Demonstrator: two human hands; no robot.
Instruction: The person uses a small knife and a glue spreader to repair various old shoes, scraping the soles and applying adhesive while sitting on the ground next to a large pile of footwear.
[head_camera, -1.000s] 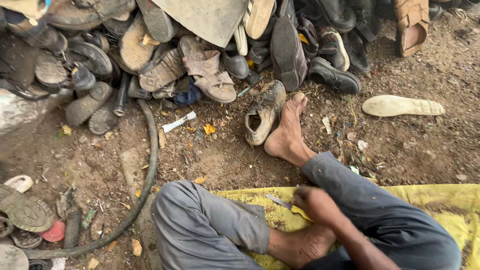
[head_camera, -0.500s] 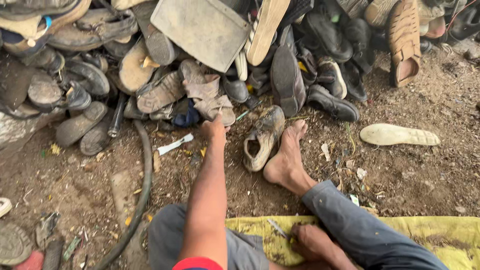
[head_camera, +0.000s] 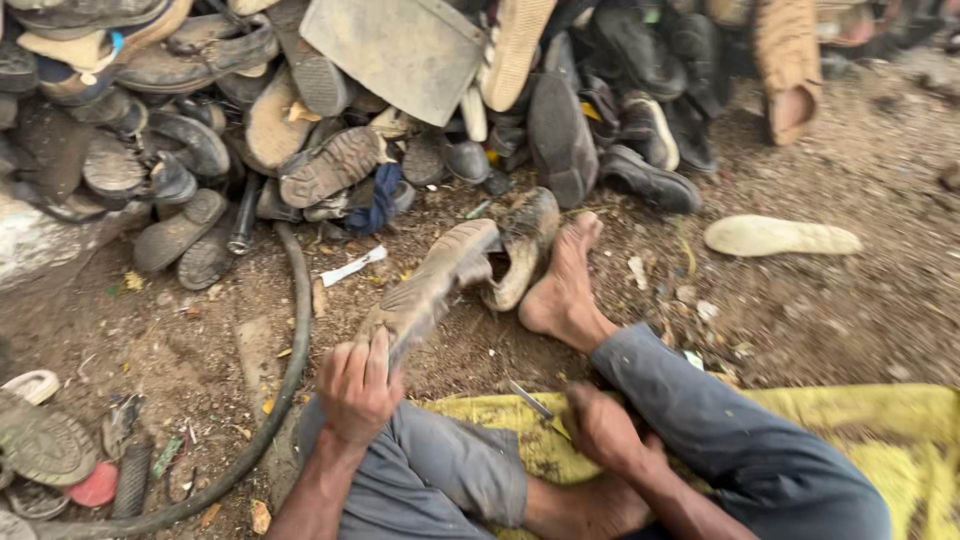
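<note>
Head view, looking down at a person seated on a yellow cloth (head_camera: 850, 420) spread over bare dirt, legs in grey trousers (head_camera: 440, 480) folded in front. Their left hand (head_camera: 358, 385) is closed around the heel end of a worn, mud-caked shoe (head_camera: 430, 285), fingers wrapped over its edge; the shoe is lifted off the ground and tilted, sole showing, its toe pointing up and away toward the heap. Their right hand (head_camera: 600, 425) rests low near the cloth, curled around the handle of a small knife (head_camera: 530, 402) whose thin blade points left across the cloth; the grip itself is partly hidden, but the fingers look closed on it. One bare foot (head_camera: 562, 280) is stretched out on the dirt, just beside a second dirty shoe (head_camera: 522, 245) lying on its side, which the held shoe's toe overlaps. Across the top of the frame lies a big pile of old shoes and soles (head_camera: 330, 150), with a flat grey board (head_camera: 395, 50) leaning on top. A dark hose (head_camera: 290, 340) curves down the left side of the ground. A pale loose insole (head_camera: 780, 237) lies alone on the dirt to the right, well apart from the hands. More soles and scraps (head_camera: 45, 445) sit at the lower left edge.
</note>
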